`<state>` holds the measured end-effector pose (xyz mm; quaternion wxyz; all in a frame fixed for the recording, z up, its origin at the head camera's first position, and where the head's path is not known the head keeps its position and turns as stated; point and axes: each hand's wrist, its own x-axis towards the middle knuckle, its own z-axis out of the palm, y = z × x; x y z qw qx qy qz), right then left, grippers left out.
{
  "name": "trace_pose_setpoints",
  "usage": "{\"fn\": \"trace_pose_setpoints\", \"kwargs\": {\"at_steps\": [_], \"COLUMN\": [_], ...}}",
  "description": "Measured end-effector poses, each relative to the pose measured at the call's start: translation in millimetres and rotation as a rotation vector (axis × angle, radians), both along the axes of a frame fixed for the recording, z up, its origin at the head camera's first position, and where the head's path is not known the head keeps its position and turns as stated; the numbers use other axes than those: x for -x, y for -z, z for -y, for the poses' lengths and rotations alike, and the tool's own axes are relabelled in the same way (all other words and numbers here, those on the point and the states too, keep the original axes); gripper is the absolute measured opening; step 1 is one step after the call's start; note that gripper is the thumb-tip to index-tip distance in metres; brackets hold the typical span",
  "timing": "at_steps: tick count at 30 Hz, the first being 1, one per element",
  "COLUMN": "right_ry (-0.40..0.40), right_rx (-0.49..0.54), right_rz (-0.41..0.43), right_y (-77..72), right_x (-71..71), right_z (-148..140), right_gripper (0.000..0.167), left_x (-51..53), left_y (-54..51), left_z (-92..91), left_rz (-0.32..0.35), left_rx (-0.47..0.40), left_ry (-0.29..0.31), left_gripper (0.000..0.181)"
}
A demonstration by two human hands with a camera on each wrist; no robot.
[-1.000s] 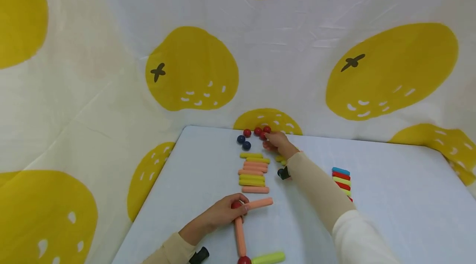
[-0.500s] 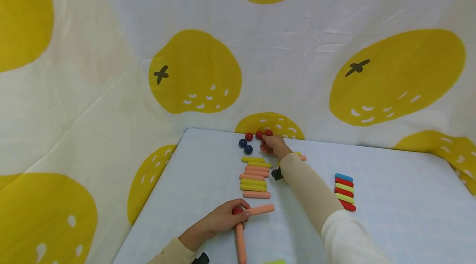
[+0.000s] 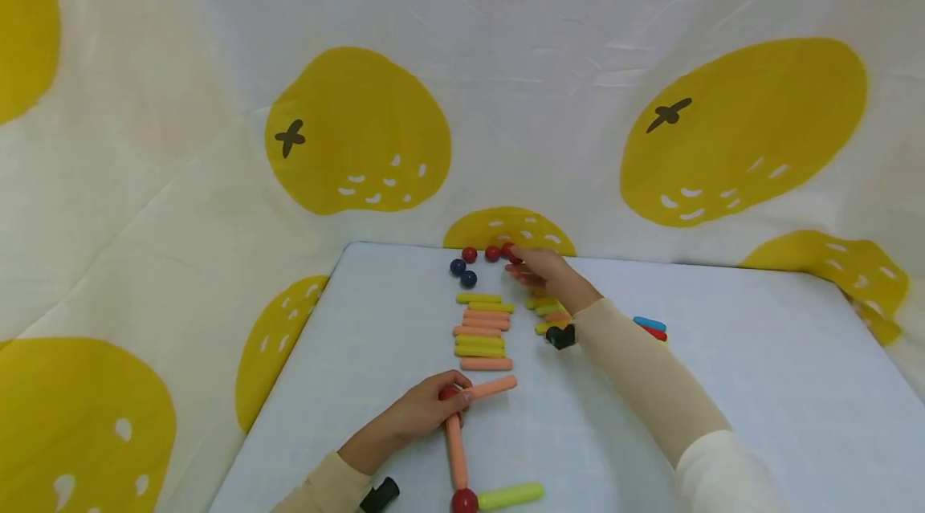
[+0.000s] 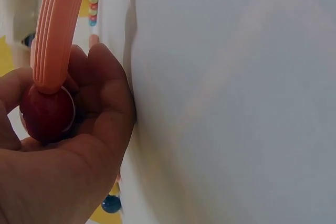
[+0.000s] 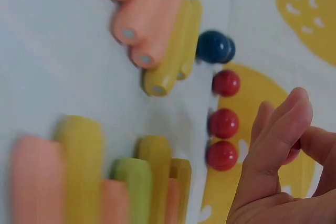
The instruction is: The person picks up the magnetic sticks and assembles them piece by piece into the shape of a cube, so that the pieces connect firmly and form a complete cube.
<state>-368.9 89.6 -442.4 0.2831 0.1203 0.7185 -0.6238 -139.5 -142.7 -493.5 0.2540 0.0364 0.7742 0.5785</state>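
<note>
My left hand (image 3: 422,410) grips a red ball (image 4: 48,114) joined to orange ridged rods. One orange rod (image 3: 495,387) points right from it; another orange rod (image 3: 457,453) runs down to a second red ball (image 3: 465,501), where a light green rod (image 3: 511,495) joins. At the table's far edge, my right hand (image 3: 552,272) pinches a red ball (image 5: 293,155), mostly covered by its fingers. Beside that hand, three red balls (image 5: 222,156) stand in a row on the table.
Two dark blue balls (image 3: 468,279) sit left of the red ones. Orange and yellow rods (image 3: 486,322) lie stacked mid-table, with more rods (image 3: 547,306) under the right wrist. Blue and red rods (image 3: 650,324) lie farther right, partly behind the sleeve. A fruit-print cloth (image 3: 535,136) hangs behind.
My right hand has drawn slightly right of the row, with one red ball now between its fingers. The left hand keeps its grip on the joined pieces. The head view has shifted a little.
</note>
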Motion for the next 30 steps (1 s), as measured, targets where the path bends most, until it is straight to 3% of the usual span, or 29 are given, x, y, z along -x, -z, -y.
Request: {"fn": "trace_pose_setpoints", "kwargs": {"at_steps": [8, 18, 24, 30], "right_ry": [-0.172, -0.262, -0.295, -0.319], "right_rx": [0.038, 0.095, 0.051, 0.024], "right_rz": [-0.055, -0.077, -0.099, -0.134], "right_y": [-5.2, 17.1, 24.5, 25.2], "right_x": [-66.3, -149.9, -176.1, -184.6], "right_z": [-31.9, -48.7, -50.5, -45.7], "right_gripper": [0.054, 0.056, 0.054, 0.052], "left_x": [5.2, 5.9, 1.5, 1.0], "left_y": [-1.9, -3.6, 0.4, -1.2], "left_z": [1.4, 1.0, -2.1, -4.9], "left_rz": [0.011, -0.013, -0.011, -0.005], "left_rx": [0.013, 0.057, 0.037, 0.062], "left_ry": [-0.031, -0.037, -0.038, -0.05], "left_gripper": [0.028, 0.028, 0.024, 0.024]}}
